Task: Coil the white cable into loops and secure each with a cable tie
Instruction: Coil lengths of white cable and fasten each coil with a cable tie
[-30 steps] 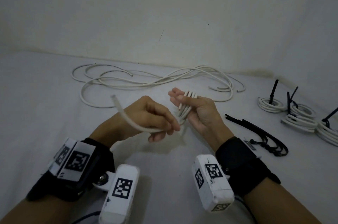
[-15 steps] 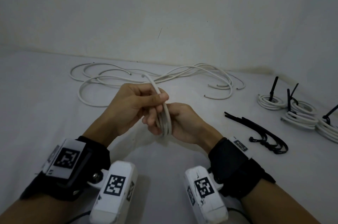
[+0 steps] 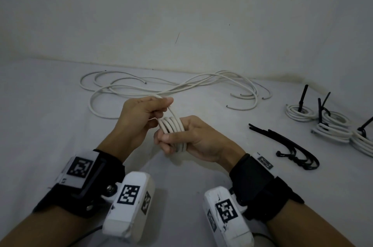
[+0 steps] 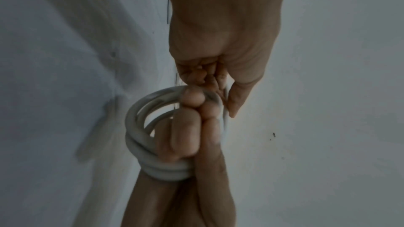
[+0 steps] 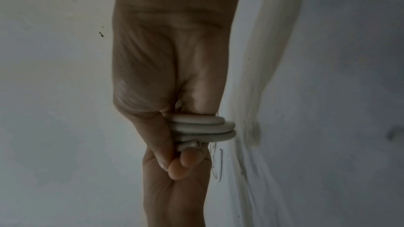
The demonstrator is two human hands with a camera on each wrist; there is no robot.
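Note:
A short white cable (image 3: 171,127) is wound in several turns round the fingers of my right hand (image 3: 167,141), which curl and grip the coil in front of me above the table. My left hand (image 3: 163,105) sits just left of it and pinches the cable's free end between thumb and fingers at the top of the coil. In the left wrist view the coil (image 4: 140,135) rings the right hand's fingers. The right wrist view shows the stacked turns (image 5: 201,127) pressed under my thumb. The coil's far side is hidden by fingers.
Several loose white cables (image 3: 161,89) lie tangled at the back of the white table (image 3: 40,125). A bunch of black cable ties (image 3: 292,147) lies to the right of my hands. Further right sit three coils (image 3: 327,123) bound with black ties. A wall rises behind.
My left hand swung the cable's free end up and over, laying more turns on the right hand. The right hand's fingers closed round the coil and both hands came together.

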